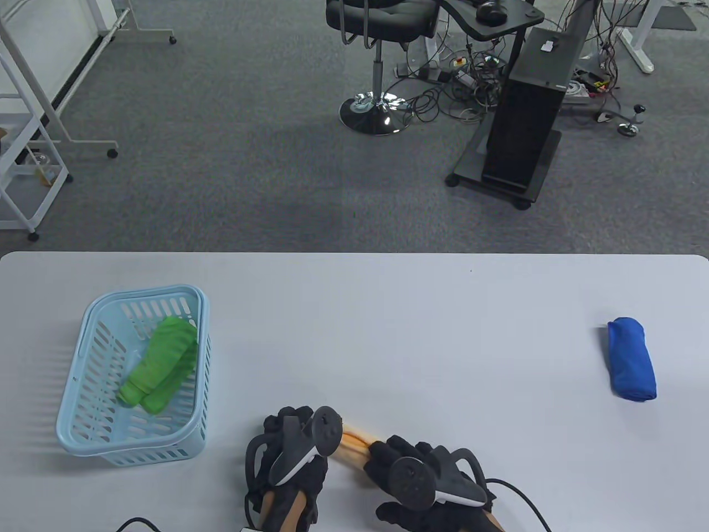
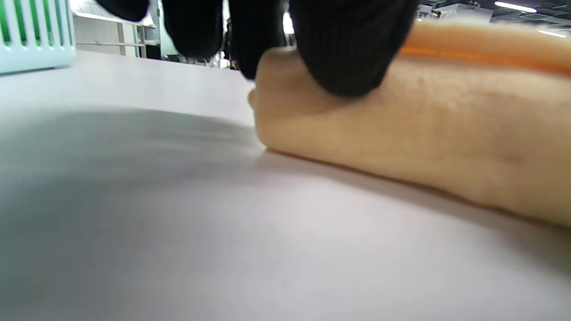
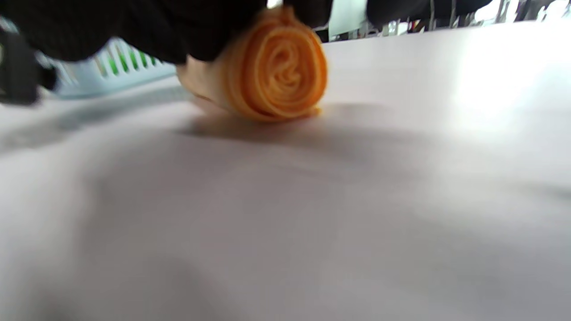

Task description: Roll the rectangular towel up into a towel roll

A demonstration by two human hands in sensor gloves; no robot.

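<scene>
An orange towel lies rolled into a tight roll near the table's front edge, mostly hidden under both hands. My left hand rests its fingers on the roll's left end; the left wrist view shows the fingertips pressing on top of the roll. My right hand covers the roll's right end; the right wrist view shows the spiral end under the gloved fingers.
A light blue basket at the left holds a rolled green towel. A rolled blue towel lies at the far right. The white table stretches beyond the hands.
</scene>
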